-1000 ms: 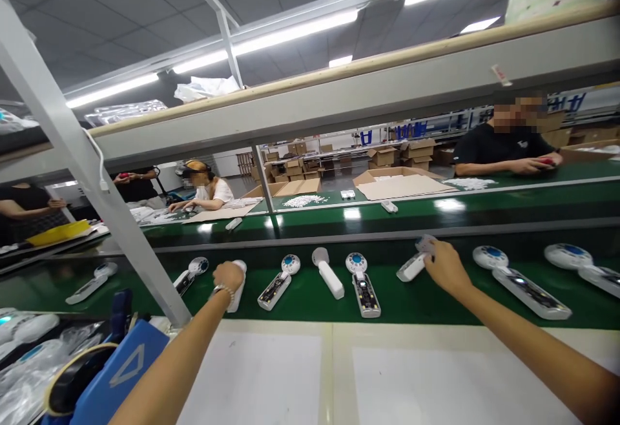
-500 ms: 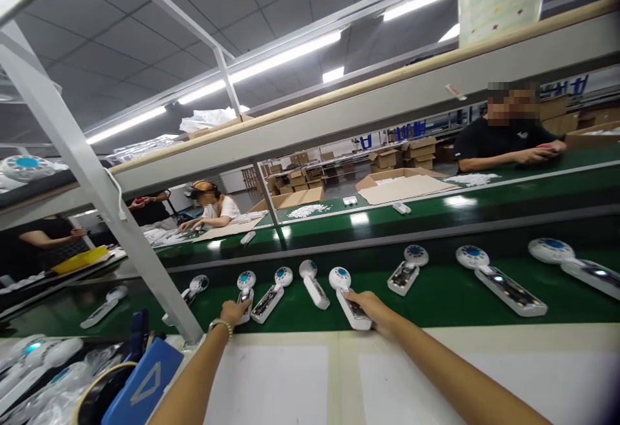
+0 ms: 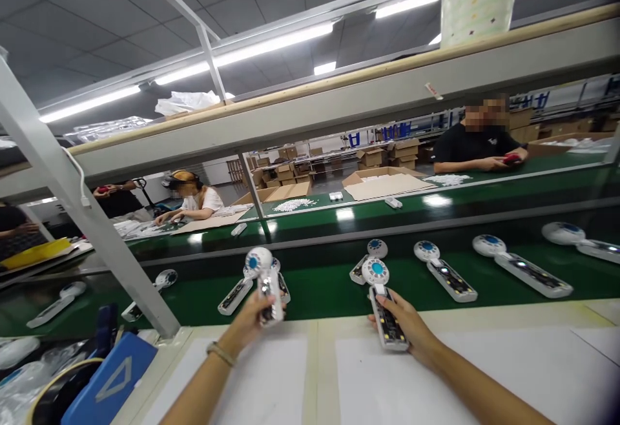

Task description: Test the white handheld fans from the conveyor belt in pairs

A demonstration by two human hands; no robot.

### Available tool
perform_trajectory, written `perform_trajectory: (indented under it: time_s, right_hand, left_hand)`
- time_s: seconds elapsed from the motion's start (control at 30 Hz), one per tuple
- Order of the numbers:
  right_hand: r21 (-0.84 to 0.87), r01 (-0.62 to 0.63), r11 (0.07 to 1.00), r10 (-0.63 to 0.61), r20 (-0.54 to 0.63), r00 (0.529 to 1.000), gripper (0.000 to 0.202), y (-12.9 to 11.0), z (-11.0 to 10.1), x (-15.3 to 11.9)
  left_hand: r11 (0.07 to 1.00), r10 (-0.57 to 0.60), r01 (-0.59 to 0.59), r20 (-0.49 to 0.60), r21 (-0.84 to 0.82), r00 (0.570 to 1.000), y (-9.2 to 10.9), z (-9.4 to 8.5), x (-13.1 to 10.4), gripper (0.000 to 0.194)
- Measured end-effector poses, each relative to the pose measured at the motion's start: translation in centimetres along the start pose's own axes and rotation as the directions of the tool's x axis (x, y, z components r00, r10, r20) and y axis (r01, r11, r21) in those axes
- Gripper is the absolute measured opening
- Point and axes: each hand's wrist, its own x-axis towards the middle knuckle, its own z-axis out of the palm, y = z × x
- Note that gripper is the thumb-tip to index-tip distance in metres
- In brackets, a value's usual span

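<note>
My left hand (image 3: 246, 323) is closed around a white wand-shaped device (image 3: 267, 283) with a round head and a blue centre, held upright above the front edge of the green belt (image 3: 320, 283). My right hand (image 3: 411, 323) grips a second wand-shaped device (image 3: 387, 321), tilted toward me, its open handle showing a dark circuit board. My right thumb lies on the board near the neck. Behind the left device, two more wands are partly hidden; one open wand (image 3: 235, 296) lies to its left. Another wand (image 3: 376, 248) lies behind the right device.
More open wands (image 3: 450, 279) lie on the belt to the right. A white slanted post (image 3: 121, 244) and a blue bin (image 3: 109, 380) stand at left. White sheets (image 3: 387, 380) cover the bench edge. A long shelf (image 3: 290, 115) crosses overhead. Co-workers sit beyond the belt, one in black (image 3: 475, 147).
Both hands have lifted their wands off the belt and drawn them toward me. The left hand has moved right and the right hand has moved right too. The view has shifted somewhat.
</note>
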Motion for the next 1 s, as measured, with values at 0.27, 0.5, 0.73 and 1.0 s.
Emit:
perform_trajectory:
  time_s: [0.27, 0.5, 0.73, 1.0]
  right_hand:
    - [0.056, -0.072, 0.996, 0.069, 0.059, 0.996, 0.041, 0.6, 0.6, -1.3]
    - [-0.016, -0.081, 0.997, 0.082, 0.113, 0.99, 0.053, 0.1, 0.8, -1.5]
    - [-0.134, -0.069, 0.989, 0.09, 0.16, 0.983, 0.057, 0.1, 0.3, -1.8]
    - [-0.192, -0.02, 0.981, 0.054, 0.174, 0.983, 0.063, 0.6, -0.2, -1.7]
  left_hand:
    - [0.988, -0.155, 0.139, 0.37, 0.07, 0.916, -7.5, 8.7, -0.2, 0.033]
    - [0.997, -0.063, 0.079, 0.428, -0.019, 0.901, -7.6, 8.4, 0.0, 0.031]
    - [0.999, -0.043, 0.05, 0.458, -0.002, 0.888, -7.2, 8.7, -0.8, 0.037]
    - [0.994, -0.094, 0.061, 0.453, 0.086, 0.887, -6.7, 9.0, -1.3, 0.038]
